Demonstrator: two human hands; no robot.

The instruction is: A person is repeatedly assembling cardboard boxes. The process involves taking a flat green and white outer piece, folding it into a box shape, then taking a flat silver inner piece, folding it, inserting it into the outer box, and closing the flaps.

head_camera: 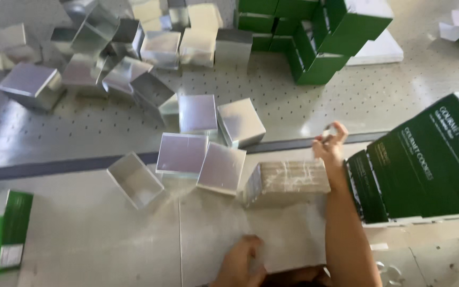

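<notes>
Two hands work over a grey desk point(96, 234). The right hand point(329, 144), right of the middle of the frame, pinches a bit of clear wrap between its fingers point(338, 133), just above a wrapped stack of flat cards point(289, 182). The left hand point(244, 261), at the bottom middle, lies flat on a grey sheet point(288, 239), fingers loose. Shiny silver boxes point(197, 114) lie scattered in the upper left. Flat green boxes point(426, 165) sit on the right.

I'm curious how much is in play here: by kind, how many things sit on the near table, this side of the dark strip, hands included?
silver boxes: 3 (one open)
wrapped bundle: 1
fan of flat green cartons: 1
green-and-white stack: 1
hands, left and right: 2
Total: 8
</notes>
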